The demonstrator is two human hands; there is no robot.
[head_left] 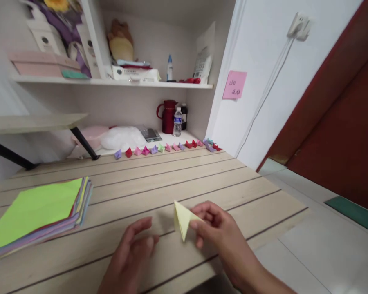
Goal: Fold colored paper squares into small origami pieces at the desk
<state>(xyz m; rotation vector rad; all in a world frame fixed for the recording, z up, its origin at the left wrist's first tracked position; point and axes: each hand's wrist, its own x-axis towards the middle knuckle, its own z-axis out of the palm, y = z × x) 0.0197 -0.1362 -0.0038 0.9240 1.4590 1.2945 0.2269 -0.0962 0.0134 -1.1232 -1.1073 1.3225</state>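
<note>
My right hand (213, 228) pinches one corner of a pale yellow folded paper (182, 216) between thumb and fingers. The paper is creased into pointed triangular flaps and is held just above or against the wooden table (135, 204); which of the two I cannot tell. To its left is my left hand (135, 249), slightly blurred, its thumb and fingers apart with nothing between them. A small gap separates that hand from the paper. Farther left lies a stack of coloured paper sheets (46, 208) with a bright green sheet on top.
A row of small folded paper pieces (154, 149) in several colours lines the table's back edge. Behind it stand a dark red jug (168, 116) and a water bottle (177, 122). A black-legged stand (82, 142) is at the back left. The table's right edge borders a tiled floor (319, 249).
</note>
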